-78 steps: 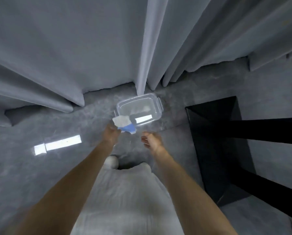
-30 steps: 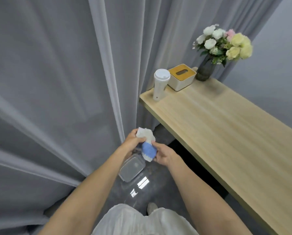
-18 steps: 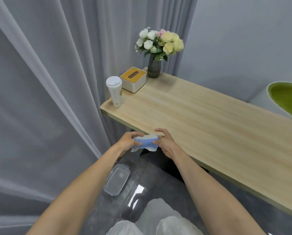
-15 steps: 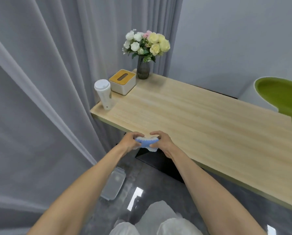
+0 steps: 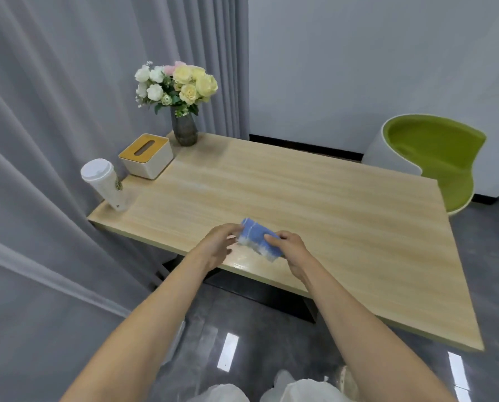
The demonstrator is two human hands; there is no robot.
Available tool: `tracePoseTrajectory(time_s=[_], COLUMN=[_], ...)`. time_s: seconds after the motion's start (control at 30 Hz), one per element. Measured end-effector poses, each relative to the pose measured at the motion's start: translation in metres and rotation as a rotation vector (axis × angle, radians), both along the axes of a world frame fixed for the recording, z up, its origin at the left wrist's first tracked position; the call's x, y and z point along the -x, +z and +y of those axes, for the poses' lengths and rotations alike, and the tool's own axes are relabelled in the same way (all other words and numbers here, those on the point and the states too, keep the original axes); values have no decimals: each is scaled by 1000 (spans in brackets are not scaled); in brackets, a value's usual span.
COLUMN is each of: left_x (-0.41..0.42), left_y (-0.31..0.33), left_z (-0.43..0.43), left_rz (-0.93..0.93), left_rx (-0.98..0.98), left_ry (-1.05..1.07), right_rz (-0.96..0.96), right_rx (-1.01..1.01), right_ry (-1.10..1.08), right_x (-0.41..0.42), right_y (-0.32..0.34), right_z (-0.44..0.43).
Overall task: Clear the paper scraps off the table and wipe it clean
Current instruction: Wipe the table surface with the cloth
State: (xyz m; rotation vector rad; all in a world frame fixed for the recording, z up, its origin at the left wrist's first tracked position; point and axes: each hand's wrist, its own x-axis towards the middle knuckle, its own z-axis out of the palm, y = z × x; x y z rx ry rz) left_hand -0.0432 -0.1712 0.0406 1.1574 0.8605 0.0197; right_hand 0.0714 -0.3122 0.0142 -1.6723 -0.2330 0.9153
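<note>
- Grey curtains (image 5: pixel 68 111) hang in folds along the left side.
- A pale wall (image 5: pixel 373 53) with a dark skirting stands behind.
- A green and white chair (image 5: pixel 428 152) sits at the far right.
- The glossy dark grey floor (image 5: pixel 242 329) mirrors ceiling lights.

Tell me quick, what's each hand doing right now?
Left hand: closed on one end of the blue cloth.
Right hand: closed on its other end.

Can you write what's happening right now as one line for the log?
phase: about to wipe | cloth: blue, held in both hands over table near edge | left hand | right hand | paper scraps: none visible
</note>
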Motion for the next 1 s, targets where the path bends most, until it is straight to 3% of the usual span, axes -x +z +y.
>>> tracePoseTrajectory(time_s=[0.03,0.1,0.27,0.37,0.57,0.83,1.0], left_x=[-8,-23,-52,-67,-100,-153,-206], left_y=[-2,-18,-48,-47,-63,-74,-73], left_z=[-9,-28,-64,-68,-38,9,-4], left_rz=[-93,-169,-1,-39,18,81,98], left_rx=[190,378,452,506,397,134,70], left_ry=[146,268,204,99,301,-39,-247], right_rz=[66,144,262,292,318,228,-51], right_rx=[-27,-45,-94,-97,-31,153,292], right_ry=[-32,-60,-100,-59,-21,-143,-403], right_x=[-7,-18,-34,-39,-51,-84,-95], right_y=[-1,-2,-9,-16,-29,-47,-58], right_z=[-4,-9,-18,-18,-8,17,-12])
